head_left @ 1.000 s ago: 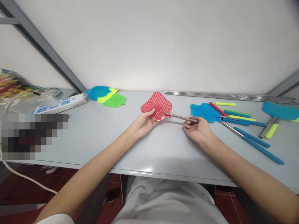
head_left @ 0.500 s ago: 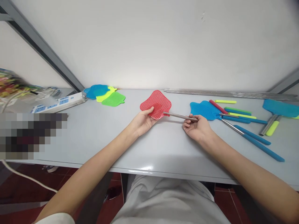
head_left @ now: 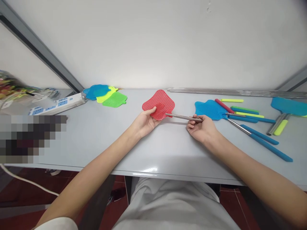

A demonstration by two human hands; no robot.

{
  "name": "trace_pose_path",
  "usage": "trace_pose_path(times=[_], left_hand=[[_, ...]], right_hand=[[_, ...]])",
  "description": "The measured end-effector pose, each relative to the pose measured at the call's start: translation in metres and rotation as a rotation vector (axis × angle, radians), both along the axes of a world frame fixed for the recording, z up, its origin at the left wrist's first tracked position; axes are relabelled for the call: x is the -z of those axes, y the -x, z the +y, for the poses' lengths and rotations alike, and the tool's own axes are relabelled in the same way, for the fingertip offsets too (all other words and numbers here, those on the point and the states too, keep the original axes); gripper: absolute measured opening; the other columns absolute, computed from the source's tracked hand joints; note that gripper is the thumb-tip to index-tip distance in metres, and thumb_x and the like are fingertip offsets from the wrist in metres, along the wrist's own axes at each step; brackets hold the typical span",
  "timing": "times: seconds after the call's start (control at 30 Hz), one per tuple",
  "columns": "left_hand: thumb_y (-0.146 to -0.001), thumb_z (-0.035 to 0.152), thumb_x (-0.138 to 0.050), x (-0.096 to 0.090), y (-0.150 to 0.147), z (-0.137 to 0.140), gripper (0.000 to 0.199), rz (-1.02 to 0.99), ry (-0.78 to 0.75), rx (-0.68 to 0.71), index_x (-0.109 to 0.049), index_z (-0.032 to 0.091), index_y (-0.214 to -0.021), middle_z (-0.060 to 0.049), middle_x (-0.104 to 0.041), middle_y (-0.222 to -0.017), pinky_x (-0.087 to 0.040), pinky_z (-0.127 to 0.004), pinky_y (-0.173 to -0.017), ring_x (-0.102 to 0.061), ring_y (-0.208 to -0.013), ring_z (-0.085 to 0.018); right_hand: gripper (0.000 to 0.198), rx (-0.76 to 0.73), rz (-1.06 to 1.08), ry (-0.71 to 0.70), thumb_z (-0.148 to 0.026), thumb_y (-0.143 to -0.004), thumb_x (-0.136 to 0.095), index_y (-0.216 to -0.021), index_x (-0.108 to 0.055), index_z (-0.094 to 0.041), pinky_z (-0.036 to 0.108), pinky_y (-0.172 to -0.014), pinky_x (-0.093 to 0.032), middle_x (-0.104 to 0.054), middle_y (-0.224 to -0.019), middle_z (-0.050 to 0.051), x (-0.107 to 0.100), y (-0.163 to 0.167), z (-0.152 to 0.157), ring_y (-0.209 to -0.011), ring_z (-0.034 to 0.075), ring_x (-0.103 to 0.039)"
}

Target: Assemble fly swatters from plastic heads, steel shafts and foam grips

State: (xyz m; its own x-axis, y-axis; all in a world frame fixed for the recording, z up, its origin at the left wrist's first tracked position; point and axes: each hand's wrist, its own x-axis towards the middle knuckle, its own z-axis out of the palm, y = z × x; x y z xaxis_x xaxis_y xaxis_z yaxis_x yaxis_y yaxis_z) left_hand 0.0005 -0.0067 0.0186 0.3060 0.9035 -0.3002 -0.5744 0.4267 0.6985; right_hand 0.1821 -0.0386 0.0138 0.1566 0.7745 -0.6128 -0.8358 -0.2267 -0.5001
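Pinched in my left hand (head_left: 145, 123) is a red fly swatter head (head_left: 159, 103), a perforated plastic paddle, thumb on top and fingers underneath. My right hand (head_left: 200, 128) is closed around a thin metal telescopic rod (head_left: 181, 117), whose tip meets the neck of the red head; whether it sits inside the neck I cannot tell. Just beyond my right hand lies a blue swatter head (head_left: 208, 109) with a metal rod (head_left: 236, 125) running to a long blue handle grip (head_left: 271, 147).
Green (head_left: 115, 100), yellow and blue swatter heads lie at the back left beside a white power strip (head_left: 69, 101). Long metal rods (head_left: 216, 92) run along the wall. Several coloured grips, a yellow one (head_left: 280, 127) among them, and another blue head (head_left: 289, 106) lie at right.
The view has shifted slightly, so the table's things sit a little higher in it. Both hands keep their holds on the red head and the rod, which look nearly unmoved.
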Motion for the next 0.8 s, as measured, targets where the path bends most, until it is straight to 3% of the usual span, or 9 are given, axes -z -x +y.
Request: trace_pose_path(times=[0.4,0.8], left_hand=[[-0.076,0.012,-0.05,-0.0001,0.0007,0.0008,0.02,0.055,0.02,0.031,-0.057,0.013,-0.095,-0.004,-0.068,-0.082,-0.052,-0.026,-0.069,-0.064,-0.073,-0.013],[-0.074,0.01,-0.052,-0.0025,-0.0013,-0.001,0.017,0.14,0.036,0.038,-0.059,0.01,-0.09,-0.006,-0.068,-0.083,-0.052,-0.027,-0.073,-0.064,-0.077,-0.015]], right_hand=[[0.009,-0.033,0.002,0.004,-0.013,-0.07,-0.032,-0.066,-0.039,-0.016,0.016,-0.034,-0.026,-0.045,-0.056,0.0,-0.0021,0.0027,-0.0022,-0.039,0.005,-0.033],[0.008,-0.049,0.019,0.012,-0.014,-0.07,-0.033,-0.066,-0.04,-0.016,0.016,-0.034,-0.026,-0.044,-0.054,0.0,-0.0036,0.0057,-0.0042,-0.039,0.006,-0.031]])
